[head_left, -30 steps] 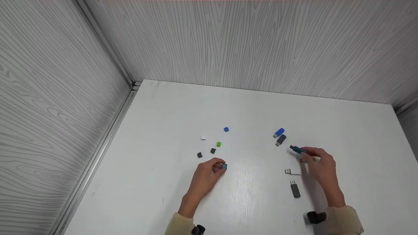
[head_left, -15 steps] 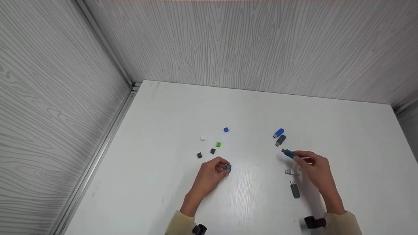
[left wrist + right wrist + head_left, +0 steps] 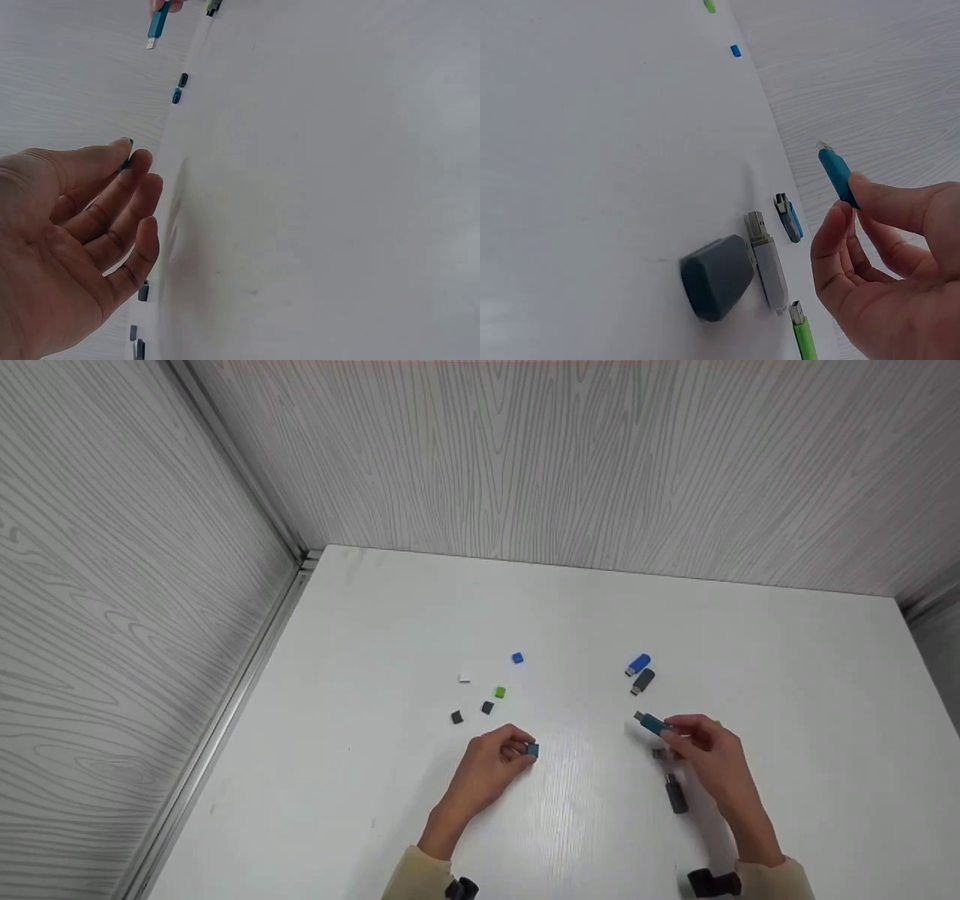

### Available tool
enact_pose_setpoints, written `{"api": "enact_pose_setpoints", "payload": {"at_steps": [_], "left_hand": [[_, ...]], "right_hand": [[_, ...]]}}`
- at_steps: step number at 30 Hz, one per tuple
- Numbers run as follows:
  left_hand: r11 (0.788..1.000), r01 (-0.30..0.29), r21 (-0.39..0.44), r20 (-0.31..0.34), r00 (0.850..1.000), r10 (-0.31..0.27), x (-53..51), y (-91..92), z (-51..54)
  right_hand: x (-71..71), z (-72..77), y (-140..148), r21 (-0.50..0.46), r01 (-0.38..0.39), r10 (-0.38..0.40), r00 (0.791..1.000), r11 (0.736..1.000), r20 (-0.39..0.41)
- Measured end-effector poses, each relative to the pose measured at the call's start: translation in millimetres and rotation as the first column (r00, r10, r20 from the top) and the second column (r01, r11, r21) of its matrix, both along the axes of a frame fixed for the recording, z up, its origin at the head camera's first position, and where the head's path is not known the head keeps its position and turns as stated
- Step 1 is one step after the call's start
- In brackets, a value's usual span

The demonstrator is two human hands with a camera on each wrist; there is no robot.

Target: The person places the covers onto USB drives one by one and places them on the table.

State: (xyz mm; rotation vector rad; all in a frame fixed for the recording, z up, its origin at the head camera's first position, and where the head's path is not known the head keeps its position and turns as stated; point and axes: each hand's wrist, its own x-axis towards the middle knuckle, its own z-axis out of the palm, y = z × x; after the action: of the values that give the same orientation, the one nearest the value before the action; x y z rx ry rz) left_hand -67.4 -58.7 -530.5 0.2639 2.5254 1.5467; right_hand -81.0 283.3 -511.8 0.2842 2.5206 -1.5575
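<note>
A small teal cap [image 3: 533, 750] is pinched between thumb and fingertips of my left hand [image 3: 491, 769]; in the left wrist view the fingers of that hand [image 3: 90, 232] mostly cover the cap [image 3: 126, 164]. My right hand [image 3: 712, 757] pinches a teal USB stick [image 3: 654, 724] by its rear end, the metal plug pointing left toward the cap. A gap separates stick and cap. The right wrist view shows the same stick [image 3: 836, 172] between thumb and fingers of the right hand [image 3: 900, 255], plug exposed.
Caps in blue [image 3: 517, 658], white [image 3: 464, 679], green [image 3: 500, 692] and dark grey [image 3: 457, 717] lie left of centre. To the right are a blue stick [image 3: 638, 664], two dark ones [image 3: 643, 682], a white one [image 3: 769, 270] and a green one [image 3: 804, 339]. Walls border the table.
My right hand has moved left and nearer with the teal stick, now over the white stick. My left hand has shifted slightly right with the cap, narrowing the gap.
</note>
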Motion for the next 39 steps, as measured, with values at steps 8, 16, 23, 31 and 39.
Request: {"api": "enact_pose_setpoints", "payload": {"at_steps": [8, 16, 23, 31, 39], "left_hand": [[1.000, 0.016, -0.025, 0.000, 1.000, -0.016, 0.9, 2.5, -1.5], [0.999, 0.036, -0.040, -0.010, 0.999, -0.037, 1.9, 7.2, -2.9], [0.998, 0.040, -0.047, -0.013, 0.999, -0.040, 2.9, 9.8, -1.6], [0.998, 0.047, -0.037, -0.024, 0.999, -0.048, 3.8, 13.5, -3.6], [0.998, 0.061, -0.027, -0.008, 0.998, -0.062, 6.8, 16.4, -5.3]], "right_hand": [[4.7, -4.1, -5.8, -0.086, -0.002, 0.006, 0.999, 0.996, 0.041], [8.7, -6.1, -12.1, -0.087, -0.034, 0.039, 0.997, 0.996, 0.061], [14.8, -4.3, -22.3, -0.110, -0.052, 0.066, 0.990, 0.993, 0.126], [22.3, -9.6, -30.3, -0.114, -0.061, 0.078, 0.986, 0.992, 0.150], [27.3, -10.1, -37.0, -0.142, -0.105, 0.123, 0.985, 0.984, 0.124]]}}
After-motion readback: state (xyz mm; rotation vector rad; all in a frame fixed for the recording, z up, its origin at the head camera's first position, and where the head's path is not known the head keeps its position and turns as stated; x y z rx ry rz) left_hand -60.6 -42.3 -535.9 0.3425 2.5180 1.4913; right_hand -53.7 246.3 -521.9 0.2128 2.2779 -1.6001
